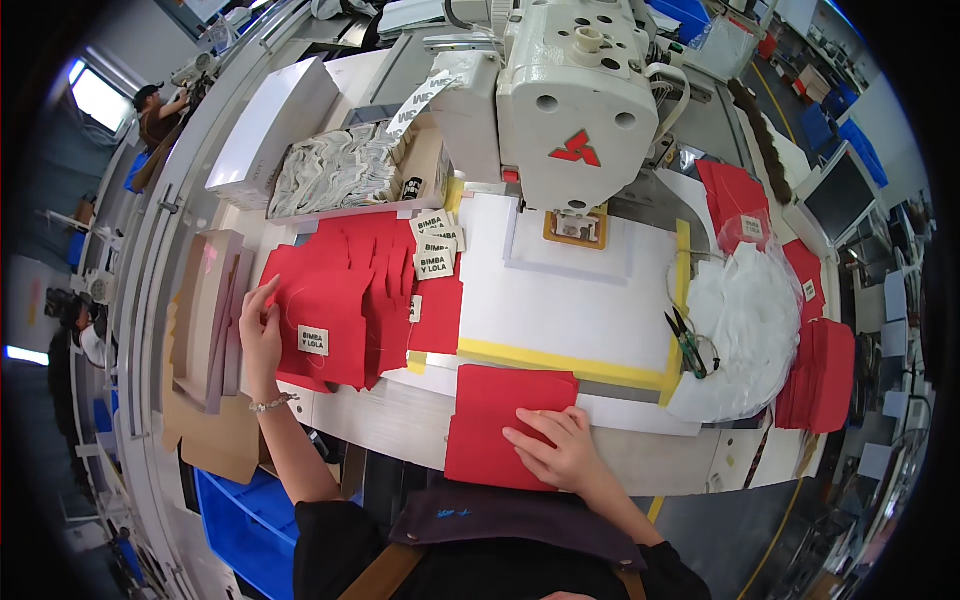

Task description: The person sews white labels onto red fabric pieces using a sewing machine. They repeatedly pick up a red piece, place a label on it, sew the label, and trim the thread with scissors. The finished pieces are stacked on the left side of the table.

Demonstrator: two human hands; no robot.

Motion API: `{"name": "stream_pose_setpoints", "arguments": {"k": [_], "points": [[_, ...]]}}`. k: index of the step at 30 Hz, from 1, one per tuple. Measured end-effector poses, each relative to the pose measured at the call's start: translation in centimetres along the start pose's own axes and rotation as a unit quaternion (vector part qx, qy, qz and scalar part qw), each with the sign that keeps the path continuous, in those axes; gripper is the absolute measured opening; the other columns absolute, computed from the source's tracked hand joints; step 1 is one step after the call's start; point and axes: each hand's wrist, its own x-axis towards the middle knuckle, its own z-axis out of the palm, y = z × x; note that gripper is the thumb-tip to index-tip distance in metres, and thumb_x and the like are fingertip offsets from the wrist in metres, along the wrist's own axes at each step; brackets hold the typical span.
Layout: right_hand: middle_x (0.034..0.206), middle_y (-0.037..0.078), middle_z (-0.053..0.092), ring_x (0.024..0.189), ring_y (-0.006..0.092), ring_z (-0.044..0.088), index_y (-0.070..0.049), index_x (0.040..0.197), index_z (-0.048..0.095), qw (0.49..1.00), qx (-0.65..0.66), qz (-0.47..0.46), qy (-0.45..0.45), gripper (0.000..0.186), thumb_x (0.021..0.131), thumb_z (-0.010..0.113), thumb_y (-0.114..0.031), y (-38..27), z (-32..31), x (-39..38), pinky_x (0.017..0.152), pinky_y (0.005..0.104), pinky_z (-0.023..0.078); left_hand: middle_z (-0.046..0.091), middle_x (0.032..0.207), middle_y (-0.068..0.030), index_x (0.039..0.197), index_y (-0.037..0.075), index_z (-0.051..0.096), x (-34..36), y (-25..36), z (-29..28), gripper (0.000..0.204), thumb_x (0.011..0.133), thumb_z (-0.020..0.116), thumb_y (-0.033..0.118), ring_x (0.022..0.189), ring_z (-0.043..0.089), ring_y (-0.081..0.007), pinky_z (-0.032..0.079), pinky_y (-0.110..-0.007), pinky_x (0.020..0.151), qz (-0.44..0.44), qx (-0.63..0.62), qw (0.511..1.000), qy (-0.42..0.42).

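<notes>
My left hand (262, 335), a bracelet at its wrist, is at the left edge of a fanned stack of red fabric pieces (335, 285). Its fingers are apart and touch the stack's edge. A small cream label (313, 340) sits on the top piece, and several loose cream labels (435, 262) lie at the stack's far right. At the table's front edge, my right hand (560, 445) rests flat with spread fingers on a single red fabric piece (490, 410). Beyond it stands a white sewing machine (575, 110), with a small amber frame (575, 230) under its head.
Green-and-black thread snips (688, 345) lie beside a heap of thin white sheets (750, 330). More red pieces (815, 375) are stacked at the right. Boxes, including a shallow one (205, 310), stand at left; a blue crate (245, 520) is below. Another person (163, 115) works far left.
</notes>
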Motion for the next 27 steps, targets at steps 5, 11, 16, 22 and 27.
{"name": "stream_pose_setpoints", "arguments": {"k": [5,11,16,22,27], "points": [[0.127,0.005,0.061,0.095,0.0171,0.061,-0.018,0.119,0.069,1.000,0.016,-0.001,0.009,0.043,0.077,0.073,-0.013,0.1,-0.4,0.0,0.084,0.0349,0.040,0.058,0.124,-0.0079,0.134,0.013,0.059,0.0,5.0,2.3,0.049,0.086,0.064,0.002,0.112,0.054,-0.0265,0.039,-0.043,0.100,0.087,0.290,0.933,0.197],[0.126,0.005,0.061,0.090,0.0157,0.063,-0.017,0.120,0.068,0.999,0.025,-0.001,0.037,0.046,0.075,0.074,-0.011,0.7,-1.0,-0.6,0.083,0.0342,0.041,0.063,0.115,-0.0054,0.117,0.011,0.066,-0.9,17.4,10.4,0.041,0.077,0.072,0.002,0.110,0.055,-0.0264,0.040,-0.041,0.096,0.251,0.043,0.963,-0.090],[0.123,0.004,0.062,0.088,0.0150,0.063,-0.017,0.119,0.069,0.998,0.002,0.024,0.051,0.046,0.073,0.074,-0.009,1.5,-2.0,-0.9,0.081,0.0346,0.041,0.062,0.109,-0.0015,0.111,0.013,0.067,-1.5,23.0,19.4,0.038,0.075,0.073,0.004,0.103,0.056,-0.0237,0.041,-0.039,0.091,0.403,-0.073,0.851,-0.329],[0.112,0.003,0.066,0.086,0.0159,0.064,-0.015,0.115,0.070,0.993,-0.001,0.063,0.103,0.043,0.072,0.073,-0.006,3.1,-2.0,-1.8,0.080,0.0341,0.043,0.058,0.105,-0.0009,0.098,0.014,0.065,0.7,27.1,25.2,0.027,0.073,0.074,0.007,0.107,0.052,-0.0213,0.037,-0.037,0.091,0.506,-0.014,0.706,-0.495],[0.107,0.004,0.067,0.086,0.0182,0.064,-0.014,0.111,0.071,0.984,0.026,0.093,0.147,0.040,0.072,0.072,-0.003,3.1,-1.6,-1.4,0.078,0.0330,0.046,0.053,0.093,-0.0013,0.080,0.012,0.061,1.8,28.2,25.7,0.020,0.069,0.077,0.018,0.099,0.052,-0.0203,0.037,-0.035,0.087,0.535,0.039,0.671,-0.512]]}}
